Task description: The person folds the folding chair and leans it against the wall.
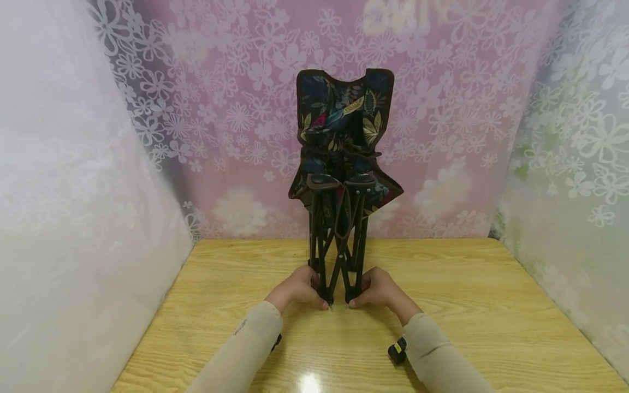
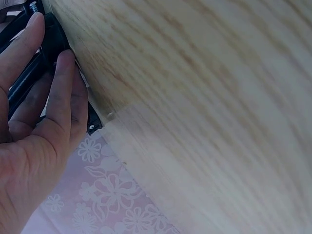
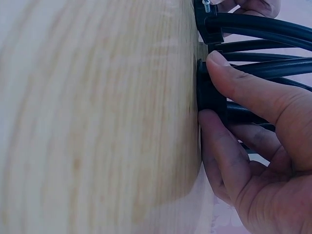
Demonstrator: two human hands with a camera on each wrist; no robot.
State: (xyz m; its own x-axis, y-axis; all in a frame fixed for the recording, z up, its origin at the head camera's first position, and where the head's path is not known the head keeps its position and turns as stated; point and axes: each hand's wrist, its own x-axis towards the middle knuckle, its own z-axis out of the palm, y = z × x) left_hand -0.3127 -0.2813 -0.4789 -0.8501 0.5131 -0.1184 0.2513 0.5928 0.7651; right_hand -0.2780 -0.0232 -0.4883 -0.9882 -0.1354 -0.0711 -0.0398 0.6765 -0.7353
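Observation:
A small folding chair (image 1: 344,109) with dark leaf-print fabric stands upright on the table, its black tube legs drawn close together and crossing in front. My left hand (image 1: 301,286) grips the front left leg low down, thumb and fingers around its black plastic foot (image 2: 54,41). On the other side my right hand (image 1: 380,289) pinches the front right foot (image 3: 210,90) between thumb and fingers. A small gap separates the two front feet. The seat fabric sags between the legs, and the backrest rises above. The rear feet are partly hidden behind the front legs.
The wood-grain table (image 1: 467,305) extends on both sides of the chair. A pink flowered curtain (image 1: 236,120) hangs behind it, with pale sheets at left and right. A small black device (image 1: 397,351) sits at my right wrist.

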